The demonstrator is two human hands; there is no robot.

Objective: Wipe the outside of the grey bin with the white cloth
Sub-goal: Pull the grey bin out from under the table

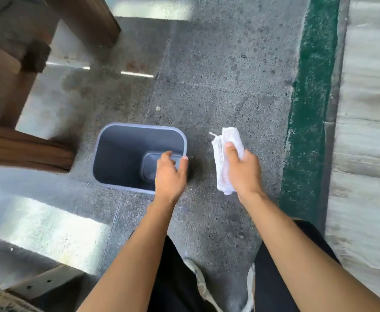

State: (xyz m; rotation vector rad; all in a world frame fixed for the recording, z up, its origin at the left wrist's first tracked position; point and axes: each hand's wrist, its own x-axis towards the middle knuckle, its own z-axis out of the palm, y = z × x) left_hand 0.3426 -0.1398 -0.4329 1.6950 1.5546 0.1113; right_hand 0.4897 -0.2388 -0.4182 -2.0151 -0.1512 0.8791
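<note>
Grey bin: stood upright on the concrete floor, open mouth up, at about 9 o'clock from the cloth; rectangular with rounded corners, pale grey rim, darker inside, a raised panel on its bottom.
Left hand: at the bin's near right corner, at 4 o'clock on the rim; fingers curled down inside, thumb outside along the rim; whether it truly clamped the rim cannot be told.
White cloth: folded into a long pad, coarse open weave, a loose thread at its far left corner; held above the floor, apart from the bin.
Right hand: clamped on the cloth, thumb pressed across its top.
Wooden furniture: at 9 o'clock from the bin, close beside it.
Green strip: along the floor at 3 o'clock.
</note>
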